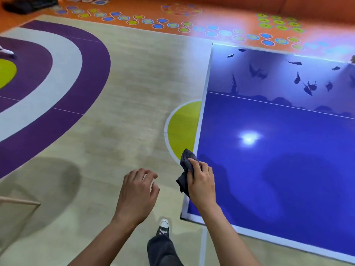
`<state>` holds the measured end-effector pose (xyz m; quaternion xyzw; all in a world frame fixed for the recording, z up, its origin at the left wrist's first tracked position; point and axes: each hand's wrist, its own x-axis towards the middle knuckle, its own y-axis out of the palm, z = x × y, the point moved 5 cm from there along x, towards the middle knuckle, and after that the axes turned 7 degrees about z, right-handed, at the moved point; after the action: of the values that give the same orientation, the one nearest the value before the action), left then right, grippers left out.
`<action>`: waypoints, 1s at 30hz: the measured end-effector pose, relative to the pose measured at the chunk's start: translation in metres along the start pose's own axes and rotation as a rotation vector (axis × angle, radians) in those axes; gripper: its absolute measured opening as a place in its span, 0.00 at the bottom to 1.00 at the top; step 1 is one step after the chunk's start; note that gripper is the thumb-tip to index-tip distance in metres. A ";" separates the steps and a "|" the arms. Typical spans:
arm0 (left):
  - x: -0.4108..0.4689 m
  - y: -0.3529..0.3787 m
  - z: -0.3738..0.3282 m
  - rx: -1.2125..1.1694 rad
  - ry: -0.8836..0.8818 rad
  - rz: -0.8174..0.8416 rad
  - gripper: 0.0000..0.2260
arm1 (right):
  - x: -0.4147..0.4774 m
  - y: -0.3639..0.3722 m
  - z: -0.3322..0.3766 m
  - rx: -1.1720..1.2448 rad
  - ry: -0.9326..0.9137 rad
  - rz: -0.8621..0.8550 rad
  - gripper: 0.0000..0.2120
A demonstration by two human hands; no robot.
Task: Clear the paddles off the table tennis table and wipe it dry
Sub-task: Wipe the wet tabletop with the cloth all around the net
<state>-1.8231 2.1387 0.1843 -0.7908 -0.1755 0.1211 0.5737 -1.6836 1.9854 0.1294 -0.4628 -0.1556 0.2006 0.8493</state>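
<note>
The blue table tennis table [297,189] has a smooth, glossy top that throws back a bright spot of light, edged by a flat white painted border; dark, wet-looking blotches break the sheen on its far half. The dark grey crumpled cloth [187,160] in the right hand [201,181] looks soft and matt. The pale wood-grain floor [124,93] has a dull satin finish with flat purple, white and lime painted bands. The black canvas sneaker [163,228] has a white rubber toe cap

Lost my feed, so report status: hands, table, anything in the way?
Right hand grips dark cloth at table edge. Left hand open, empty, over floor. No paddles in view; wet-looking patches on far half. Nothing blocking.
</note>
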 end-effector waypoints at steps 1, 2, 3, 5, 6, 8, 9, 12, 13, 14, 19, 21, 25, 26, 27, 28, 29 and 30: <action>0.013 -0.004 0.007 0.012 0.007 0.001 0.13 | 0.014 0.007 0.004 0.023 0.010 0.001 0.14; 0.029 -0.010 0.015 0.027 0.013 0.004 0.13 | 0.032 0.015 0.009 0.048 0.024 0.001 0.15; 0.044 -0.015 0.021 0.036 0.023 0.010 0.13 | 0.049 0.022 0.014 0.069 0.039 -0.001 0.15; 0.078 -0.026 0.033 0.069 0.056 0.014 0.14 | 0.084 0.034 0.025 0.097 0.064 -0.012 0.14; 0.093 -0.032 0.036 0.088 0.069 0.010 0.14 | 0.099 0.039 0.032 0.105 0.064 -0.011 0.14; 0.127 -0.042 0.045 0.102 0.075 0.001 0.12 | 0.134 0.046 0.045 0.123 0.062 0.000 0.14; 0.145 -0.046 0.049 0.099 0.079 -0.009 0.11 | 0.151 0.048 0.051 0.122 0.068 0.003 0.14; 0.189 -0.054 0.057 0.085 0.081 -0.012 0.13 | 0.191 0.047 0.063 0.109 0.076 -0.015 0.15; 0.204 -0.055 0.059 0.072 0.085 -0.006 0.12 | 0.204 0.046 0.064 0.105 0.080 -0.015 0.15; 0.221 -0.054 0.061 0.061 0.095 -0.002 0.11 | 0.219 0.045 0.063 0.099 0.090 -0.013 0.15; 0.315 -0.051 0.075 0.011 0.188 -0.003 0.14 | 0.296 0.046 0.052 0.058 0.174 -0.037 0.16; 0.356 -0.050 0.086 -0.002 0.236 -0.002 0.14 | 0.329 0.047 0.048 0.048 0.209 -0.071 0.16; 0.447 -0.058 0.108 -0.004 0.336 0.016 0.15 | 0.397 0.051 0.054 0.045 0.311 -0.141 0.16; 0.466 -0.059 0.111 0.004 0.361 0.021 0.15 | 0.408 0.051 0.054 0.053 0.332 -0.165 0.15; 0.488 -0.061 0.111 0.000 0.391 0.036 0.15 | 0.422 0.050 0.053 0.056 0.358 -0.206 0.15; 0.507 -0.063 0.109 -0.012 0.424 0.053 0.15 | 0.434 0.048 0.052 0.055 0.376 -0.242 0.15; 0.528 -0.064 0.106 -0.023 0.461 0.068 0.16 | 0.446 0.047 0.049 0.056 0.397 -0.272 0.15; 0.548 -0.064 0.102 -0.026 0.489 0.089 0.16 | 0.457 0.047 0.046 0.062 0.425 -0.294 0.15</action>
<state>-1.3733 2.4729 0.2183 -0.8109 0.0021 -0.0508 0.5829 -1.3150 2.2632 0.1496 -0.4407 -0.0331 -0.0219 0.8968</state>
